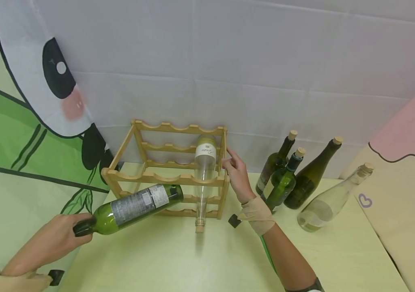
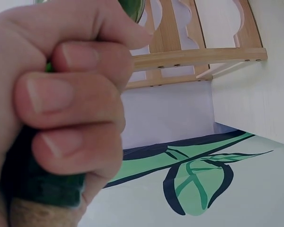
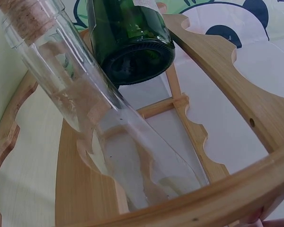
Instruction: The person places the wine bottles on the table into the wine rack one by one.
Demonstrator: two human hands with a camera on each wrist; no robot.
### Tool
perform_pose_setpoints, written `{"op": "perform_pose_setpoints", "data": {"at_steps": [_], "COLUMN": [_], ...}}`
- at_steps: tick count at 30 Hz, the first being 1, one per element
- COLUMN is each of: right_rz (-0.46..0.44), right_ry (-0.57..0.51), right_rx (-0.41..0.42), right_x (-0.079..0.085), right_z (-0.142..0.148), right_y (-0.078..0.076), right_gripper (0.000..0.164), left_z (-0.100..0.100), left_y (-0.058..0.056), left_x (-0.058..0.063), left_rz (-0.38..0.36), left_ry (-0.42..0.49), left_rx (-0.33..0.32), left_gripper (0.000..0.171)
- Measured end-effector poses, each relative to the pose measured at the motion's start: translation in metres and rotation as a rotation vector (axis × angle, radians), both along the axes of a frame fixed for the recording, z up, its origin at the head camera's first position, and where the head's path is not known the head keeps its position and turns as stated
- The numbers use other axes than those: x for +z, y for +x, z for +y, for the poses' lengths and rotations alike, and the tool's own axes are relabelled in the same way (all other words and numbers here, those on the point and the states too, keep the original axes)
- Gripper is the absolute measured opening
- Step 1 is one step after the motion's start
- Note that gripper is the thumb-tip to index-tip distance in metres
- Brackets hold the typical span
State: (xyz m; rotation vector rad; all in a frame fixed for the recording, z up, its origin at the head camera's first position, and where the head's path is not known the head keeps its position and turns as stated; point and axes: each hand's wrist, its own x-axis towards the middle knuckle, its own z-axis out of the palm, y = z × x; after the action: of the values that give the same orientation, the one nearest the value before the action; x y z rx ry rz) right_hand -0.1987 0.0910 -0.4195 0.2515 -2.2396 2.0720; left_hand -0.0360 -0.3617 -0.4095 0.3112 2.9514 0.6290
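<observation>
My left hand point(image 1: 63, 233) grips a green wine bottle point(image 1: 134, 207) by its dark neck. The bottle lies nearly level in front of the wooden wine rack point(image 1: 163, 178), its base pointing right and slightly up. In the left wrist view, fingers curl round the neck and a cork point(image 2: 42, 215) shows below them. My right hand point(image 1: 238, 178) holds the rack's right side; fingertips point(image 3: 255, 216) show below the side rail in the right wrist view. A clear corked bottle point(image 1: 204, 174) lies in the rack's rightmost top slot, neck toward me.
Right of the rack stand several corked bottles: two dark green ones point(image 1: 271, 170) point(image 1: 280, 184), a taller olive one point(image 1: 311, 176) and a clear one point(image 1: 329, 205). The pale table point(image 1: 178, 259) meets a printed cloth backdrop point(image 1: 265, 61) behind the rack.
</observation>
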Motion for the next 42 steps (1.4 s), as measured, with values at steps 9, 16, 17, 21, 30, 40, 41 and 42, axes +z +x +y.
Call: {"op": "perform_pose_setpoints", "data": {"at_steps": [9, 16, 17, 21, 30, 40, 41, 42], "right_rz": [-0.017, -0.005, -0.005, -0.002, -0.002, 0.003, 0.003, 0.003], "right_ry": [-0.006, -0.006, -0.008, -0.011, -0.012, -0.013, -0.016, -0.018], "right_rx": [-0.004, 0.004, 0.005, 0.002, 0.004, 0.01, 0.01, 0.009], "right_x": [0.0, 0.001, 0.002, 0.001, 0.0, -0.001, -0.001, 0.0], "right_z": [0.0, 0.001, 0.001, 0.002, 0.001, 0.001, 0.001, 0.001], "right_y": [0.001, 0.001, 0.001, 0.0, 0.001, 0.001, 0.001, 0.002], "right_gripper": [0.059, 0.057, 0.057, 0.056, 0.056, 0.057, 0.057, 0.057], "left_z": [0.006, 0.015, 0.017, 0.027, 0.047, 0.064, 0.065, 0.067], "left_y": [-0.002, -0.002, -0.001, 0.003, 0.004, 0.009, 0.01, 0.01], "left_x": [0.002, 0.001, 0.0, -0.001, -0.01, -0.019, -0.019, -0.02], "left_rz": [0.002, 0.004, -0.005, -0.021, -0.003, -0.013, -0.025, -0.034], "left_ry": [-0.008, -0.01, -0.002, 0.024, 0.069, 0.124, 0.123, 0.123], "left_rx": [0.025, 0.041, 0.045, 0.065, 0.084, 0.145, 0.156, 0.164], "left_gripper": [0.018, 0.018, 0.018, 0.014, 0.011, 0.023, 0.026, 0.029]}}
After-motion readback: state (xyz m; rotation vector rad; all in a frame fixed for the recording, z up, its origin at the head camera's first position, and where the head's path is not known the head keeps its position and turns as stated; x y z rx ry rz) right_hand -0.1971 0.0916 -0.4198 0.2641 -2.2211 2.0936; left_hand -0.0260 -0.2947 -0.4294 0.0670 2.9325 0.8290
